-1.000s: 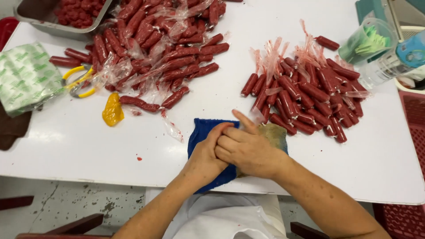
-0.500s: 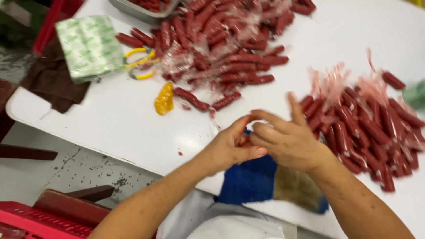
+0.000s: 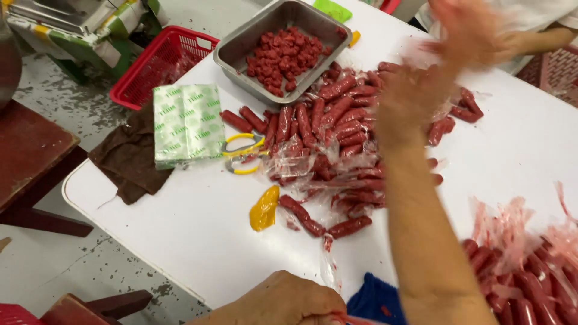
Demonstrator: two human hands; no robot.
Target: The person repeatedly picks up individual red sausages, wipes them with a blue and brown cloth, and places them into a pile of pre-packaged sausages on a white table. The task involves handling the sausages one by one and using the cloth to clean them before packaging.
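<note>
My left hand is at the bottom edge of the white table, fingers closed on a bit of pinkish plastic wrapper. My right arm stretches up across the table. My right hand is blurred over the big pile of red sausages in clear plastic; its fingers cannot be made out. A second pile of sausages lies at the lower right. A blue cloth lies beside my left hand.
A metal tray of red meat pieces stands at the back. A green-and-white packet, yellow-handled scissors and a yellow scrap lie left of the pile. Another person's blurred hand is top right. A red basket sits on the floor.
My hands were together over the blue cloth. My right hand has since reached far out over the big sausage pile, my left stays near the table's edge, and the view has swung left.
</note>
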